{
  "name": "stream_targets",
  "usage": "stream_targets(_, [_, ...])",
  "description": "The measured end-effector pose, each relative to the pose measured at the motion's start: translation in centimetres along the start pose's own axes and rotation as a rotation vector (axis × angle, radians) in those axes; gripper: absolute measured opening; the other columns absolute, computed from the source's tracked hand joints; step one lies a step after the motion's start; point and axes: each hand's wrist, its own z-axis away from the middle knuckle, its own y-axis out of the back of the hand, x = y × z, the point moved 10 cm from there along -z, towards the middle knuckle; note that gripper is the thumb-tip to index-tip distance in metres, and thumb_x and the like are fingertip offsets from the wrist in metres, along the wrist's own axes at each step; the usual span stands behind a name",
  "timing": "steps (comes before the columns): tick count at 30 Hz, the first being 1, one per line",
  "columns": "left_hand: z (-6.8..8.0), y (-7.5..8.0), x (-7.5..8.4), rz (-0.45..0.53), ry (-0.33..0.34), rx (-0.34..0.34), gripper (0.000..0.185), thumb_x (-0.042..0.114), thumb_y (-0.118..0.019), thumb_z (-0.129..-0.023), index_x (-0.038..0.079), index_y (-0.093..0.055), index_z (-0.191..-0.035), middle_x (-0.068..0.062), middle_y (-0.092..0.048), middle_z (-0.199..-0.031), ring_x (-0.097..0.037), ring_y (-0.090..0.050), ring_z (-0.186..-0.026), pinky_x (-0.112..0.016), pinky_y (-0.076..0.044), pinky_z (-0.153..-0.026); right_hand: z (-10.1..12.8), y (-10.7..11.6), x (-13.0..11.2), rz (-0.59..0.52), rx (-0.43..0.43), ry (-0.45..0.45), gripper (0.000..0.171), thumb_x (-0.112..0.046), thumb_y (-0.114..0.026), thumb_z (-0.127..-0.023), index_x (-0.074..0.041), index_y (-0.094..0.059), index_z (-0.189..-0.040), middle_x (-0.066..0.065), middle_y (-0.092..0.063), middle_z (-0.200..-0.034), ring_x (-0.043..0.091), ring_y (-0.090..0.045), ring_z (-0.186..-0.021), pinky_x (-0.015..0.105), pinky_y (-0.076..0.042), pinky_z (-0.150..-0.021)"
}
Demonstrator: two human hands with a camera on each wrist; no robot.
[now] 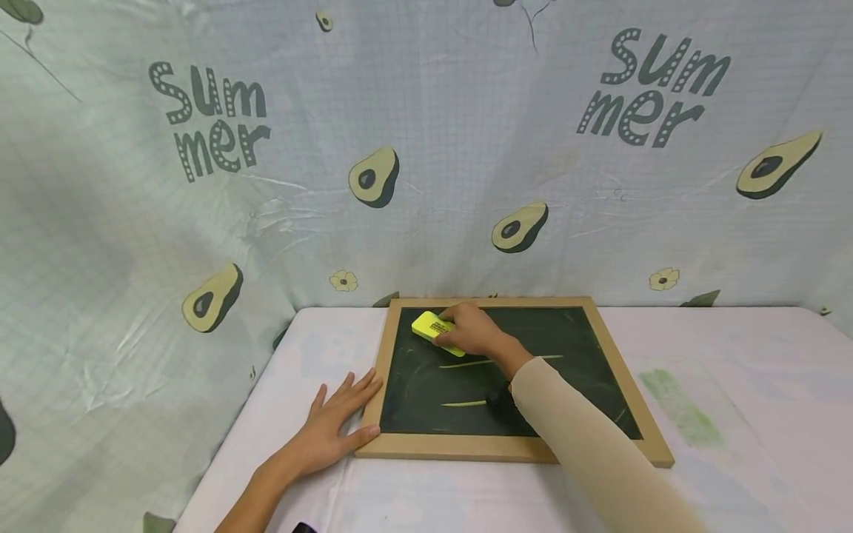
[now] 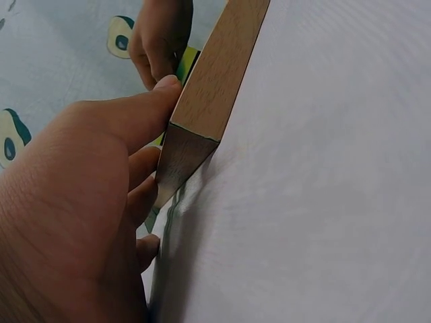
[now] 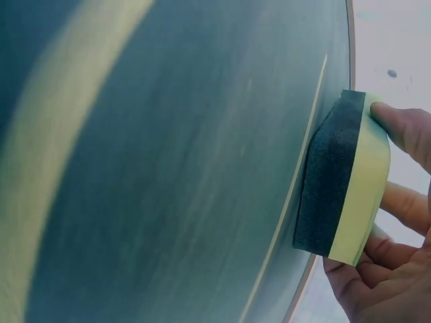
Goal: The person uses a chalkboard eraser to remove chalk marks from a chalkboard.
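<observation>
A wood-framed chalkboard point(image 1: 426, 414) lies on the table. Near its upper left corner my right hand point(image 1: 474, 331) grips a yellow eraser point(image 1: 429, 324) between thumb and fingers. The right wrist view shows the eraser's dark felt side point(image 3: 328, 182) turned toward the board. Two pale chalk lines point(image 1: 464, 405) cross the board, partly hidden by my right forearm. At the frame's left edge, my left hand point(image 1: 329, 429) rests with spread, straight fingers. In the left wrist view its thumb point(image 2: 158, 97) touches the wooden frame point(image 2: 219, 67) near a corner.
A white cloth point(image 1: 746, 385) covers the table, with a green smudge point(image 1: 683, 407) right of the board. Behind hangs a printed curtain point(image 1: 453, 111) with avocados. A small dark object point(image 1: 303, 528) shows at the bottom edge of the head view.
</observation>
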Motion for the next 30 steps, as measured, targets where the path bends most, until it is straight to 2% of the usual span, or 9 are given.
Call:
stream_targets(6, [0.4, 0.4, -0.1, -0.021, 0.010, 0.013, 0.069, 0.041, -0.062, -0.090, 0.014, -0.037, -0.149, -0.005, -0.027, -0.155, -0.041, -0.018, -0.141, -0.068, 0.002, -0.103, 0.0, -0.4, -1.1, 0.038, -0.023, 0.034, 0.050, -0.032, -0.073, -0.085, -0.002, -0.063, -0.124, 0.007, -0.065, -0.109, 0.018, -0.058, -0.087, 0.034, -0.048, -0.077])
stream_targets(11, [0.3, 0.3, 0.1, -0.007, 0.000, 0.010, 0.068, 0.041, -0.061, -0.091, 0.014, -0.037, -0.149, -0.005, -0.027, -0.155, -0.042, -0.018, -0.140, -0.069, 0.002, -0.102, 0.0, -0.2, -0.4, 0.025, -0.048, 0.013, 0.053, -0.032, -0.073, -0.085, -0.003, -0.061, -0.128, 0.008, -0.063, -0.116, 0.020, -0.057, -0.096, 0.037, -0.047, -0.084])
stream_targets(20, [0.0, 0.1, 0.2, 0.014, -0.002, -0.002, 0.068, 0.040, -0.061, -0.091, 0.014, -0.037, -0.149, -0.005, -0.028, -0.155, -0.042, -0.017, -0.140, -0.069, 0.002, -0.102, 1.3, 1.9, 3.7, -0.034, -0.030, -0.030, 0.055, -0.031, -0.073, -0.085, -0.004, -0.059, -0.130, 0.011, -0.059, -0.124, 0.025, -0.055, -0.102, 0.041, -0.046, -0.089])
stream_targets(30, [0.1, 0.2, 0.2, 0.026, -0.013, 0.004, 0.068, 0.040, -0.061, -0.091, 0.014, -0.037, -0.149, -0.006, -0.028, -0.154, -0.043, -0.018, -0.140, -0.070, 0.002, -0.101, 4.3, 5.8, 10.2, -0.040, -0.011, -0.112, 0.059, -0.030, -0.071, -0.087, 0.002, -0.054, -0.133, 0.019, -0.057, -0.125, 0.029, -0.056, -0.100, 0.045, -0.045, -0.086])
